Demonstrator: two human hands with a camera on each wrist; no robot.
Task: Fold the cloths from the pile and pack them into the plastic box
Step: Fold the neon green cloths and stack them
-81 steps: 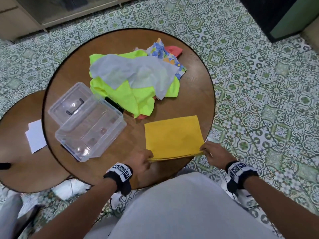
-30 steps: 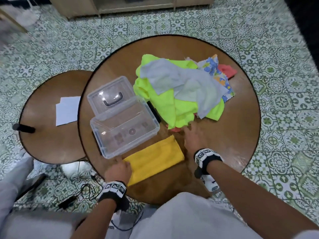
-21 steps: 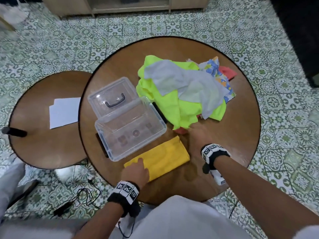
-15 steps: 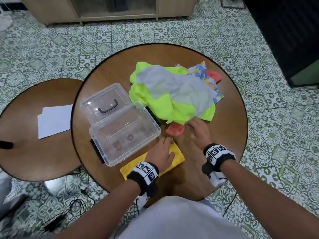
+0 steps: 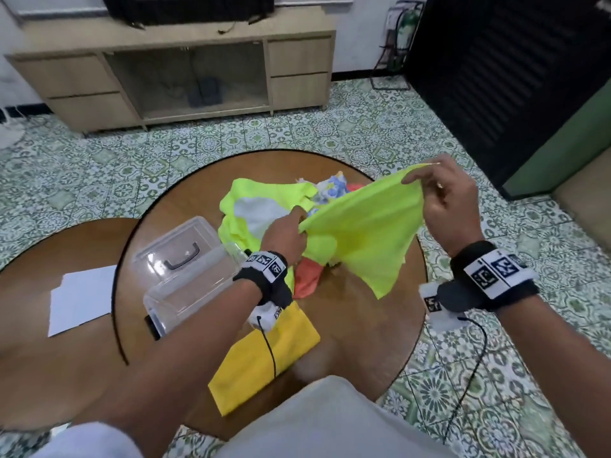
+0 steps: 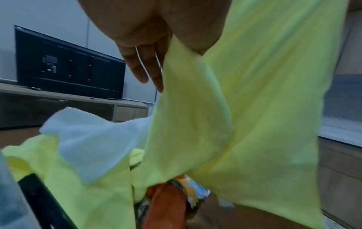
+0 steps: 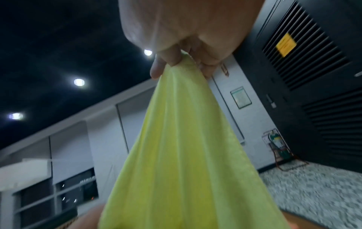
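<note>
The right hand (image 5: 446, 200) pinches one corner of a neon-yellow cloth (image 5: 360, 233) and holds it up high, while the left hand (image 5: 284, 233) pinches the same cloth lower down along its edge — thumb against fingers, as the left wrist view shows — so the fabric hangs slack between them above the pile (image 5: 264, 209). By my reading the step in hand is drawing a new cloth clear of the pile and finding its corners; the next move calls for the left hand to slide out to a true corner, stretch the edge taut, and lay the cloth flat on the bare wood of the round table (image 5: 363, 325) before folding. Counted: one cloth in the hands; one folded yellow cloth (image 5: 264, 355) lying on the table near the person, just beside the plastic box (image 5: 195, 285) and not yet in it; in the pile at least four more — neon-yellow, pale grey-white, floral, and an orange one (image 5: 307, 279) at its near edge — though more may be hidden. One clear box stands open with its lid (image 5: 178, 242) tipped back; nothing shows inside it. One sheet of white paper (image 5: 82, 299) lies on the second, lower table (image 5: 26, 325) to the left.
</note>
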